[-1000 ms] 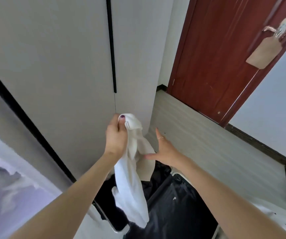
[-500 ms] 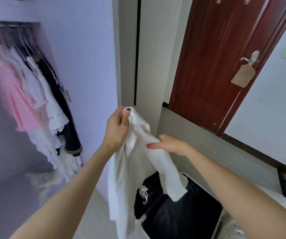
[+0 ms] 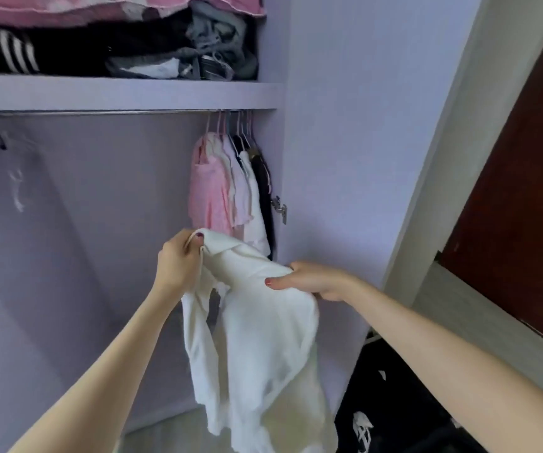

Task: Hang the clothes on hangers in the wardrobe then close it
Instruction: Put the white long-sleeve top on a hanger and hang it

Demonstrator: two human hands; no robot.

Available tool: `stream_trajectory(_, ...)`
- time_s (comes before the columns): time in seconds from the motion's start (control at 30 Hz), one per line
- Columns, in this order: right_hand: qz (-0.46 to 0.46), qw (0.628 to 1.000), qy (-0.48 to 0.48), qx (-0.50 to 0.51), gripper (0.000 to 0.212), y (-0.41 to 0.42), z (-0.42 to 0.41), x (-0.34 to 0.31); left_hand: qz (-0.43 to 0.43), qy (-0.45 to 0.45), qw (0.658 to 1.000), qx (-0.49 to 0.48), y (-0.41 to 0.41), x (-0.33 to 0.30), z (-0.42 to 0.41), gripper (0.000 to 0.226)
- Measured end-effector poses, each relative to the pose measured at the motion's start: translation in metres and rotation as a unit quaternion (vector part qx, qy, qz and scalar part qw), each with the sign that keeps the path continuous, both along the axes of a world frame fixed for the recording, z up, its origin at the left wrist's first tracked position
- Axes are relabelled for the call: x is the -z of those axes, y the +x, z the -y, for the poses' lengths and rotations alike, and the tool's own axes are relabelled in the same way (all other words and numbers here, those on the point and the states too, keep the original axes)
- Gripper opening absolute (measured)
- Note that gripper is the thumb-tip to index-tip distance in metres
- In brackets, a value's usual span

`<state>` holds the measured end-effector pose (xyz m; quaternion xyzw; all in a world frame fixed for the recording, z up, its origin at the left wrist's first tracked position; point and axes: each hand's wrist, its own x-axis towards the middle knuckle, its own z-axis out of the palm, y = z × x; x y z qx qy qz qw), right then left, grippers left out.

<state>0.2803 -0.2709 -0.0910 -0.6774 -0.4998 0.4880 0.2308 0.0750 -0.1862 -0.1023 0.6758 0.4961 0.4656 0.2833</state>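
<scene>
White shirt (image 3: pixel 257 338) hangs in front of the open wardrobe (image 3: pixel 335 158), held up by both hands. Left hand (image 3: pixel 178 266) pinches the collar edge, its fingers (image 3: pixel 194 238) curled round the fabric. Right hand (image 3: pixel 315 280) grips the shoulder, thumb pressed on top of the cloth, the other fingers hidden beneath it. The rest of the shirt droops below both hands. Inside the wardrobe, hung clothes (image 3: pixel 230 194), pink, white and dark, crowd the right end of the rail (image 3: pixel 100 112). Above the rail, the shelf (image 3: pixel 126 91) carries folded clothes (image 3: pixel 116 37). A black bag (image 3: pixel 394 403) lies below the wardrobe's right side.
</scene>
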Motion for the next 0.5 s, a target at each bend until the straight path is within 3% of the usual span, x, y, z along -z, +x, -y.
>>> stream_trajectory(0.1,-0.035,0.999,-0.004,0.02,0.049,-0.028,-0.044,0.004,-0.026,-0.029,0.998,-0.043,-0.025,0.001,-0.026,0.022)
stream_trajectory(0.13,-0.06,0.998,-0.007,0.017,0.045,-0.04,-0.063,0.003,-0.036,-0.034,0.997,-0.058,-0.037,0.002,-0.036,0.019)
stream_trajectory(0.23,-0.172,0.984,-0.01,0.035,0.008,-0.058,-0.109,-0.004,-0.05,-0.022,0.992,-0.113,-0.058,0.007,-0.06,0.026)
stream_trajectory(0.27,-0.203,0.978,-0.007,0.044,0.013,-0.062,-0.119,-0.007,-0.042,-0.04,0.991,-0.119,-0.06,0.01,-0.062,0.027)
stream_trajectory(0.37,-0.257,0.965,-0.015,0.053,0.018,-0.084,-0.159,-0.02,-0.04,-0.133,0.99,-0.023,-0.07,0.017,-0.069,0.021)
stream_trajectory(0.5,-0.295,0.954,-0.017,0.052,0.016,-0.111,-0.198,-0.039,-0.15,-0.192,0.965,0.101,-0.074,0.033,-0.077,0.022)
